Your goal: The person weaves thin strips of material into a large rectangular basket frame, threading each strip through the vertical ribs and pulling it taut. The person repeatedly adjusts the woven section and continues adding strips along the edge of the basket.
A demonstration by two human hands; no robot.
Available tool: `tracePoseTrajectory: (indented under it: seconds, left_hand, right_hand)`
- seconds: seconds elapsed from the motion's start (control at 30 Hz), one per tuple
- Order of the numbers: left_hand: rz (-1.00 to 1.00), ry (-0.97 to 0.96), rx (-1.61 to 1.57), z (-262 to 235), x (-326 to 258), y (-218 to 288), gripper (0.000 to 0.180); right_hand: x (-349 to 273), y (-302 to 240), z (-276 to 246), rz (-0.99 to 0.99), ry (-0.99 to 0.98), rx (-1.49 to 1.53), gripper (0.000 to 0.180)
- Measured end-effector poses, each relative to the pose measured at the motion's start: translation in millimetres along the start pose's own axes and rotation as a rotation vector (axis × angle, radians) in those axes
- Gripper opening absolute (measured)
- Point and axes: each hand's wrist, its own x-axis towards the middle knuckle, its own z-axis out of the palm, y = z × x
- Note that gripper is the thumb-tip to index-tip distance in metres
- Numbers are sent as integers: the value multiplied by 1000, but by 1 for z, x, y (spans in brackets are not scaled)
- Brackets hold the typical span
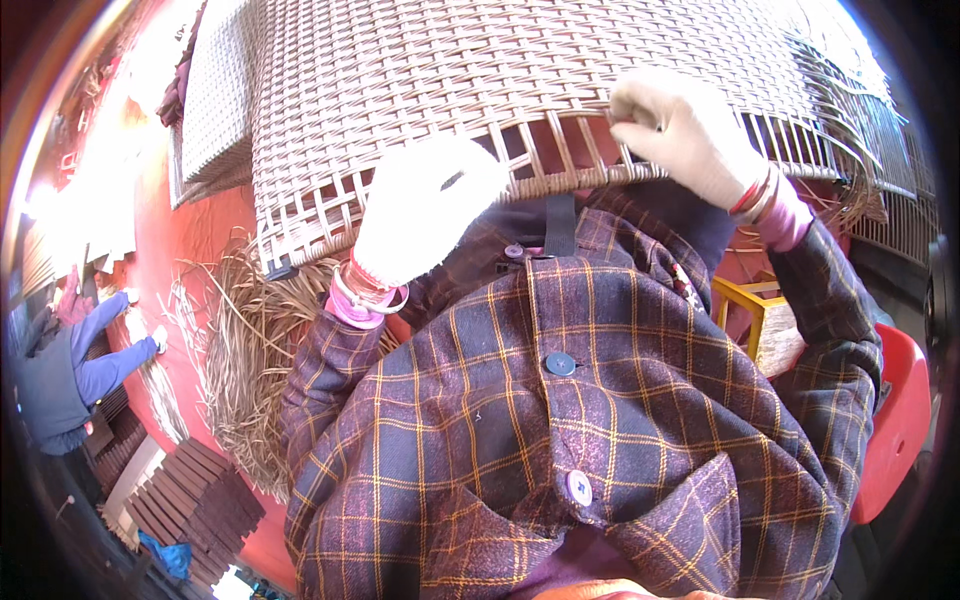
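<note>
**Hands at lower rim of woven panel**

Wicker panel propped against person's chest, unfinished lower edge with bare stakes showing; left hand, white-gloved, fingers folded loosely against lower-left edge; right hand, gloved, pinched shut on a strand at lower-right edge; loose cane strips heaped below panel's left corner; red chair at right.

Two hands — one basket

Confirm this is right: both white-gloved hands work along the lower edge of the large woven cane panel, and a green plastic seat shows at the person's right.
Wrong in one respect: the plastic seat is red, not green. The head view shows it at the right edge. The rest stands: the left white-gloved hand and the right white-gloved hand are both at the lower edge of the large woven cane panel.
</note>
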Motion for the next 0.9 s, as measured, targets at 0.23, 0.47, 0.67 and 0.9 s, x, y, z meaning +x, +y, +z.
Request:
tracePoseTrajectory:
  seconds: [0.23,0.47,0.67,0.9]
  left_hand:
    - [-73,-49,-144,-5,7,2,14]
    - [-156,-66,-138,-8,10,7,11]
    - [-148,-90,-177,-11,5,7,15]
    - [-124,-74,-55,-12,-1,6,19]
  right_hand:
    - [22,24,26,-210,154,-251,15]
    - [2,18,11,-131,96,-53,15]
    - [10,15,18,-103,83,-255,14]
    - [-8,50,3,-11,249,161,18]
